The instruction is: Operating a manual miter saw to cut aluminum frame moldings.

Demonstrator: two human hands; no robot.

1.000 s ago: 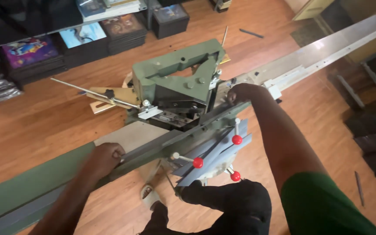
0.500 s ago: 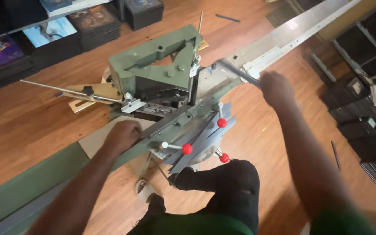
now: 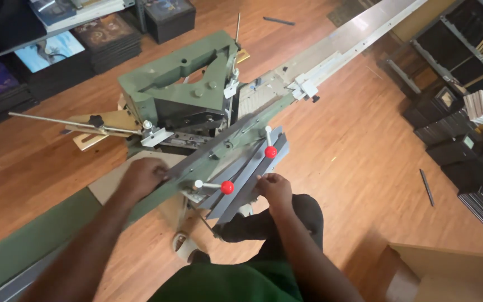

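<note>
Left hand (image 3: 141,178) lies flat, open, on the long grey moulding strip (image 3: 219,146) — running lower-left to upper-right; right hand (image 3: 274,187) curls around its near edge

Stacks of flat picture boxes (image 3: 107,36) sitting on the wooden floor (image 3: 364,156) at 11 o'clock; dark frame stacks (image 3: 465,151) lying at 3; plywood box (image 3: 448,274) standing at 5.

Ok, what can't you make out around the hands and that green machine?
All in the head view:
- Left hand: fingertips curl over the grey rail, so the grip is unseen.
- Right hand: the knuckles cover whatever it touches on the grey slats.
- Green machine: its blade area sits in shadow under the head.
- Foot pedal: partly hidden by the leg.
</note>
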